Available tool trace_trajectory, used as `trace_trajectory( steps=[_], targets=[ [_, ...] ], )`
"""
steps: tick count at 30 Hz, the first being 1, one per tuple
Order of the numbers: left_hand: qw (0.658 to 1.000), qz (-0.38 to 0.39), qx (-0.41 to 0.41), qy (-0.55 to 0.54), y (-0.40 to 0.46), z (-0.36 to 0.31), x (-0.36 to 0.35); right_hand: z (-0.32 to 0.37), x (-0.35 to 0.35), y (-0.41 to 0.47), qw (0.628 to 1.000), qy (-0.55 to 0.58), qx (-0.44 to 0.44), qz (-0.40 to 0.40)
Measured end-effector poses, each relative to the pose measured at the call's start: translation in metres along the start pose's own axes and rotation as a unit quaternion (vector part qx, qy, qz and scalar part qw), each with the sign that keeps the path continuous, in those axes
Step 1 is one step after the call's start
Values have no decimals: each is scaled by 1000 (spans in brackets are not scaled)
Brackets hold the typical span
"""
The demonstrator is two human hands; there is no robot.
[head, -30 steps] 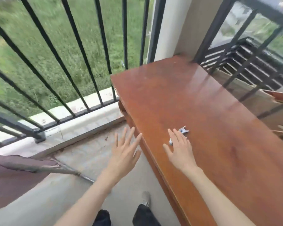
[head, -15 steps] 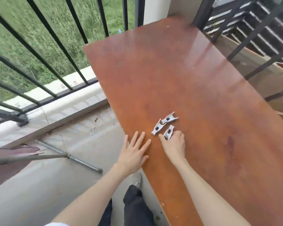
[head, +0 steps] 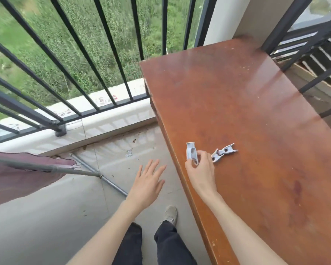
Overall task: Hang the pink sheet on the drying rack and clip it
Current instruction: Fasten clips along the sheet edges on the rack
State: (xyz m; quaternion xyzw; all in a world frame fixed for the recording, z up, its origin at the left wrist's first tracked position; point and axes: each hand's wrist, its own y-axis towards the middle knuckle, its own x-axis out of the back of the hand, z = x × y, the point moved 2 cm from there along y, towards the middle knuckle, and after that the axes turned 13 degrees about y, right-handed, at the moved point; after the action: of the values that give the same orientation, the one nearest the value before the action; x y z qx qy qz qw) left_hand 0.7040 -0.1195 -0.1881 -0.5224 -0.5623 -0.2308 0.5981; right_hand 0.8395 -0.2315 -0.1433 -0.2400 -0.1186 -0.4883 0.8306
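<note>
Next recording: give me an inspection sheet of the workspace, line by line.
Surface: brown table, scuffed, bare apart from clips.
Job's things: pink sheet draped over the rack bar, far left; two white clips lying on the table.
Clutter: small debris on the floor.
Grippers: right hand pinches one clip; left hand open, empty.
Cables: nothing seen.
Surroundings: black railing, grass beyond.

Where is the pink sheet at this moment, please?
The sheet hangs over the rack at the far left of the head view, left of the open left hand.
</note>
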Motion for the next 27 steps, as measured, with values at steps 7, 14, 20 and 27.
trace_trajectory(
  steps=[7, 14, 20, 27],
  targets=[
    [967, -118, 210, -81, -79, 151, 22, 38, -128, -28, 982, -12, -2, 190],
    [772, -170, 514, -334, -138, 296, -5, 53, -289, -40, 947, 2, -80, 311],
    [712, -207, 567, -358, -120, 360, -13, 86, -395, -27, 864, 202, -226, 403],
    [678, -240, 615, -324, -94, 389, -36, 99, -462, -2, 875, 33, -81, 477]
  ],
)
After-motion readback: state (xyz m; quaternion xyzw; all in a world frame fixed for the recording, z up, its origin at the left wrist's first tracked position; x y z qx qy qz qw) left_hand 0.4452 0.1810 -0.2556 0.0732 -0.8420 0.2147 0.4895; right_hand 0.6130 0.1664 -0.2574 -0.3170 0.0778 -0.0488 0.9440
